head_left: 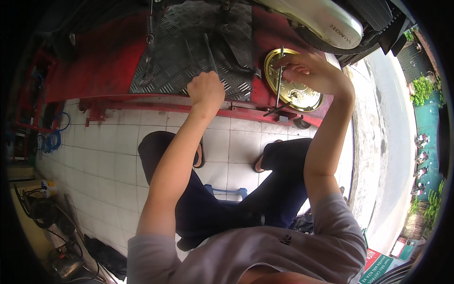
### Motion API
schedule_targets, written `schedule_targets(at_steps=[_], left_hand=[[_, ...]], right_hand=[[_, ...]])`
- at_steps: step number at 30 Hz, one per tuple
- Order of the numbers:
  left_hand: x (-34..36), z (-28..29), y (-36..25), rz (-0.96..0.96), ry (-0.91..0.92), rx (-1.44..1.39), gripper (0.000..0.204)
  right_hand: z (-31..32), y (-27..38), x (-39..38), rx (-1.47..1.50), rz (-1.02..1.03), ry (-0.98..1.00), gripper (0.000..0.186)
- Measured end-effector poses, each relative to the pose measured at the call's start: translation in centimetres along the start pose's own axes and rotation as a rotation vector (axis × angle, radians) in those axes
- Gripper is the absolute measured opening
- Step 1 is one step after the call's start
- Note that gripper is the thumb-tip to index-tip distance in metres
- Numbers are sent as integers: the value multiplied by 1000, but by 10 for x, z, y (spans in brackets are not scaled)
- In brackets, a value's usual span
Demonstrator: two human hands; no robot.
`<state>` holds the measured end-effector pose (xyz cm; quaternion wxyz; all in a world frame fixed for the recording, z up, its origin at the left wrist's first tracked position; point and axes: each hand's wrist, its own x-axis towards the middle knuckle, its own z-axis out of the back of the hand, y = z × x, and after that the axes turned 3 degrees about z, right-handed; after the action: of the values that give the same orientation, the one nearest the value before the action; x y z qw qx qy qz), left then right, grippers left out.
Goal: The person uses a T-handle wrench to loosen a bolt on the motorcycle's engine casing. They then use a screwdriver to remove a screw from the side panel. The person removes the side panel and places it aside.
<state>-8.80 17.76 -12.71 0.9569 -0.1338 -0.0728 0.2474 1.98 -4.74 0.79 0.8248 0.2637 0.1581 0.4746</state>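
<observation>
My left hand (206,92) is closed in a fist above the front of the black diamond-plate sheet (146,78). A dark metal bar (209,49) runs away from the top of this fist; its near end is hidden by the fingers. To the right, my right hand (314,73) has its fingers curled at a long metal T-handle wrench (278,90), whose crossbar points toward me. Under that wrench and hand lies a shiny gold oval tray (307,104), with small dark parts on it too blurred to name.
A motorcycle's silver exhaust cover (326,26) juts over the red lift platform (94,71) at far right. A coil spring (151,26) hangs at the far left of the plate. Blue hose (53,141) and a dark machine (64,260) stand left. A blue stool (227,191) is beneath me.
</observation>
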Motion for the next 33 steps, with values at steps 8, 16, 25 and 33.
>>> schedule_targets(at_steps=[8, 16, 25, 33], left_hand=[[26, -16, -15, -6, 83, -78, 20], [12, 30, 6, 119, 71, -510, 27], [-49, 120, -19, -86, -54, -908, 28], [-83, 135, -58, -615, -99, -1185, 24]], right_hand=[[-3, 48, -18, -123, 69, 146, 34], [-40, 69, -30, -1, 123, 0, 35], [-120, 114, -4, 575, 201, -477, 72], [-108, 143, -48, 429, 162, -1112, 17]])
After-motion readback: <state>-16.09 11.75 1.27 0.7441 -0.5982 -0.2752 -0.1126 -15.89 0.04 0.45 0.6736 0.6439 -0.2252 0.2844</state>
